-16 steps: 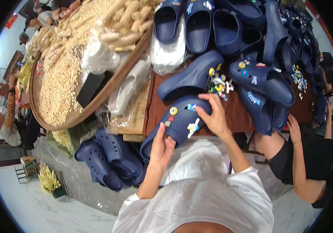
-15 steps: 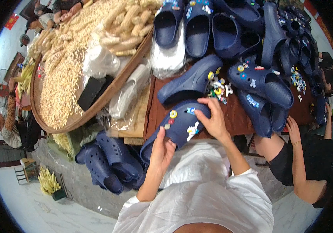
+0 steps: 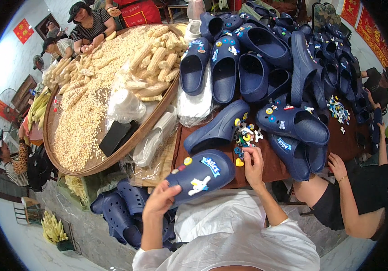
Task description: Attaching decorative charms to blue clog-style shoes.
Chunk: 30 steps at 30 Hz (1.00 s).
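Charm fitting: L hand [image 3: 160, 201] grips navy clog [image 3: 201, 174], R hand [image 3: 252, 167] picks at charm pile [image 3: 244, 137].

L hand closed round heel end of clog, held tilted just above near edge of brown table [image 3: 275, 167], upper facing up; white figure charm, lettered badge and yellow/red studs already seated on it. R hand half open, fingertips on loose charms at pile edge; cannot tell whether one is pinched yet. Step, by my read: selecting next charm. Next move calls for a firm pinch on one piece, then alignment over a free vent hole and a push-in. Other clogs stacked beyond; corn tray [image 3: 63, 162] at left.
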### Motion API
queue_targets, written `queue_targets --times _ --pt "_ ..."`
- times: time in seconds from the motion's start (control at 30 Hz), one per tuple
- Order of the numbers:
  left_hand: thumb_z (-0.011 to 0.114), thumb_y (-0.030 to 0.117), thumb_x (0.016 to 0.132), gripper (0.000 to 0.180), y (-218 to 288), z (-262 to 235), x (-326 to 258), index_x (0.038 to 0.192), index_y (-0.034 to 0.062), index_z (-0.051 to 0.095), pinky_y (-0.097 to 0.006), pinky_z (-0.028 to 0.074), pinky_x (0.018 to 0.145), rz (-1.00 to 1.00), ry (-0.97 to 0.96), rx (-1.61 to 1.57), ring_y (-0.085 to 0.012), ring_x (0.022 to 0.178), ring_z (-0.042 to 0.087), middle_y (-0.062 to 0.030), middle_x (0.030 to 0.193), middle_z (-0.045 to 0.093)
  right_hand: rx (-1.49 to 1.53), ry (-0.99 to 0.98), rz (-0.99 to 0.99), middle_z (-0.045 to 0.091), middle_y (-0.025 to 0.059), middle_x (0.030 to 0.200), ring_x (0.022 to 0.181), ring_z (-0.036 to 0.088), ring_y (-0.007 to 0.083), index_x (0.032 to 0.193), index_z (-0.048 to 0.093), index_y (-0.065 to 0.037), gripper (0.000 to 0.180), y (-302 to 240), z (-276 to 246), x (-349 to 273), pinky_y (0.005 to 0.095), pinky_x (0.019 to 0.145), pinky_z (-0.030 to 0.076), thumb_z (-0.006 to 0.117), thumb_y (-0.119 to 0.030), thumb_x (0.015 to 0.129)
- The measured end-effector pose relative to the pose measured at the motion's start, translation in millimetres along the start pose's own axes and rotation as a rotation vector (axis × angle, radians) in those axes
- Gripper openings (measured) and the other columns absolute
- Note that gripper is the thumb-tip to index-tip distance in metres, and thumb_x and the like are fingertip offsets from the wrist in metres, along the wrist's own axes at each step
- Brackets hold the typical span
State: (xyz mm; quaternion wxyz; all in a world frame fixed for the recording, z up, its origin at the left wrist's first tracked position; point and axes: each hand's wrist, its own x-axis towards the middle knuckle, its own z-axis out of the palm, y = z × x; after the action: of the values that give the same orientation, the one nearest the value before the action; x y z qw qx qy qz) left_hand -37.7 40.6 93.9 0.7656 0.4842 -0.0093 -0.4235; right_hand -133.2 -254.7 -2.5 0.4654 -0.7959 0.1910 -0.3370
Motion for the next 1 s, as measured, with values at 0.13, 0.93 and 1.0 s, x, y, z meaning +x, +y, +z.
queue_targets --times 0.13,0.93,1.0 --pt "0.072 0.021 0.085 0.07 59.6 8.5 28.1 0.143 -0.0016 0.041 -0.039 0.044 0.106 0.072 -0.058 -0.117 -0.0242 0.119 0.059 -0.0136 0.132 0.058 -0.158 -0.072 -0.069 0.055 0.0143 0.101 0.096 0.056 0.0313 0.104 0.06 -0.003 0.017 15.1 -6.0 -5.4 0.0395 0.083 0.046 0.061 -0.002 0.087" --pt "0.068 0.021 0.084 0.017 217.3 204.6 406.0 0.074 0.0117 0.058 -0.023 0.019 0.039 0.46 0.0 0.614 -0.0067 0.043 0.029 0.0046 0.056 0.041 -0.22 -0.097 -0.02 0.051 0.0118 0.097 0.094 0.054 0.0296 0.094 0.065 -0.005 0.01 22.9 -5.3 -2.9 0.0402 0.082 0.045 0.063 -0.002 0.085" --pt "0.067 0.021 0.084 0.015 204.6 194.3 404.2 0.088 0.0075 0.063 -0.025 0.028 0.046 0.532 -0.01 0.699 -0.0092 0.053 0.04 0.0021 0.066 0.05 -0.219 -0.101 -0.021 0.051 0.0118 0.097 0.093 0.055 0.0297 0.094 0.065 -0.005 0.01 22.4 -4.3 -4.5 0.0401 0.082 0.045 0.063 -0.002 0.085"
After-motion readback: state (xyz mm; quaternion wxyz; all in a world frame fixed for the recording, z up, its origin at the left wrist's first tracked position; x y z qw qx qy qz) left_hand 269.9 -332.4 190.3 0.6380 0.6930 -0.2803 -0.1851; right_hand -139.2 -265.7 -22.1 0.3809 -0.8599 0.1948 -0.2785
